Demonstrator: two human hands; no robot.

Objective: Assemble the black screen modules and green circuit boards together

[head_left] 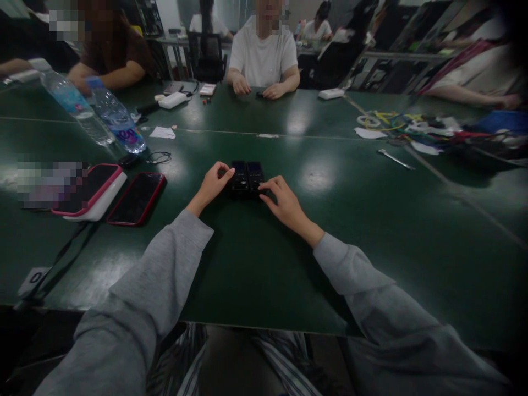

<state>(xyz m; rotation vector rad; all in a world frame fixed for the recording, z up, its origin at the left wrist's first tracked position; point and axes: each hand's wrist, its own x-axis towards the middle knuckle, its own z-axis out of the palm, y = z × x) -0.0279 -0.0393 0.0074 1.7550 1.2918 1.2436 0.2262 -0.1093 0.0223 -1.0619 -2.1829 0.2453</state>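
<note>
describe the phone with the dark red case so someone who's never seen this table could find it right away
Start at the big green table and look to the left of the person's left hand. Two phones lie there side by side, screens up. The dark red phone is the one nearer the hand, flat on the table, whereas the pink-edged phone beside it rests on a white block.

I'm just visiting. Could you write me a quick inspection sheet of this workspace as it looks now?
Surface: dark green table, glossy with light reflections.
Job's things: two small black devices side by side.
Clutter: two phones, two water bottles, paper scraps.
Hands: left hand and right hand touch the devices' outer sides.
Cables: coloured wires far right; thin black cord.
Surroundings: other people seated opposite.
</note>
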